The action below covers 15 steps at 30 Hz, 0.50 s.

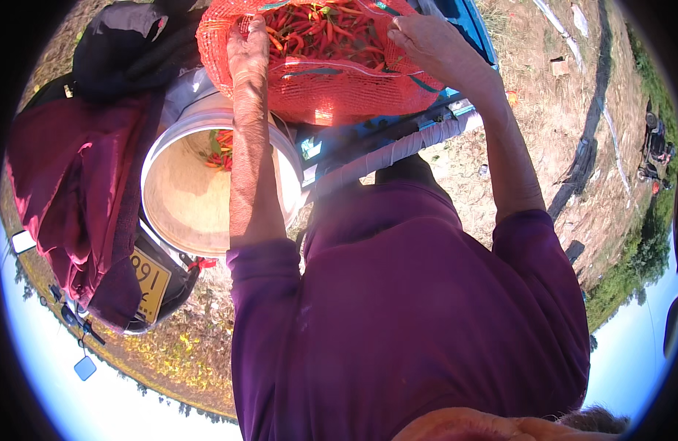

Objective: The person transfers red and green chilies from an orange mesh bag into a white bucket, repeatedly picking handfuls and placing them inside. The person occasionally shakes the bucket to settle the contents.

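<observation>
A red mesh sack (339,93) stands before me with its mouth spread, and red and orange chili peppers (333,33) with some green bits show inside. My left hand (249,47) grips the left side of the sack's rim. On the right side, my right hand (427,47) pinches the rim with bent fingers. Below my left forearm, a white bucket (187,193) shows its open mouth, with a small heap of chilies (220,149) inside. My forearm hides part of the bucket.
Left of the bucket, a maroon garment (80,182) drapes over a vehicle with a yellow plate (150,284). Dark cloth (118,49) lies above it. A wrapped bar (399,146) runs beside a blue frame (471,27) near my body. Dry ground (532,138) stretches right, with another vehicle (654,146) far off.
</observation>
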### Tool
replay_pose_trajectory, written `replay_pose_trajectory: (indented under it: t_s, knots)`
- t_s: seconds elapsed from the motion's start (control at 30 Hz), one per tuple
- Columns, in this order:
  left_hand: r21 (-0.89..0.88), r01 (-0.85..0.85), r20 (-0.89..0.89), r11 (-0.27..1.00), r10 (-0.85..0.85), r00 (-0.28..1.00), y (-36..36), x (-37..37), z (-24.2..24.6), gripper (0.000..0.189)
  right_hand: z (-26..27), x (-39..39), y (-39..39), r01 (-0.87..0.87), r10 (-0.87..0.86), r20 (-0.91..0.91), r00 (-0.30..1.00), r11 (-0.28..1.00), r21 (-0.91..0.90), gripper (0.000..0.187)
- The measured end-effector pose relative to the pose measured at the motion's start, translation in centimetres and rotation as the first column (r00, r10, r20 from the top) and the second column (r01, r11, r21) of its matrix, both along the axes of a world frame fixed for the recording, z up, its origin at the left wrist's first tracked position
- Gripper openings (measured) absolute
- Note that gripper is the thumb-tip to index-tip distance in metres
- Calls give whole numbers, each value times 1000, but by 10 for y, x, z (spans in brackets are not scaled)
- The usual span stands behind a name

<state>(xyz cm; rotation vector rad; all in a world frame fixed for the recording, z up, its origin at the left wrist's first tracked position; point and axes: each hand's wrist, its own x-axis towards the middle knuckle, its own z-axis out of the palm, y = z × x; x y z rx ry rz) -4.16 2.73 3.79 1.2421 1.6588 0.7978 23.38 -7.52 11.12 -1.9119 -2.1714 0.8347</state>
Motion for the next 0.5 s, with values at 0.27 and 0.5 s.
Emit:
replay_pose_trajectory:
  t_s: [0.27, 0.5]
  knots:
    - [-518, 664, -294, 539, -842, 454, -41, -2, 53, 47, -166, -37, 92, -182, 190, 35, 981, 843, 506, 29]
    - [-457, 526, -666, 717, -668, 333, -14, -37, 83, 74, -184, -39, 124, -169, 151, -167, 974, 981, -99, 25]
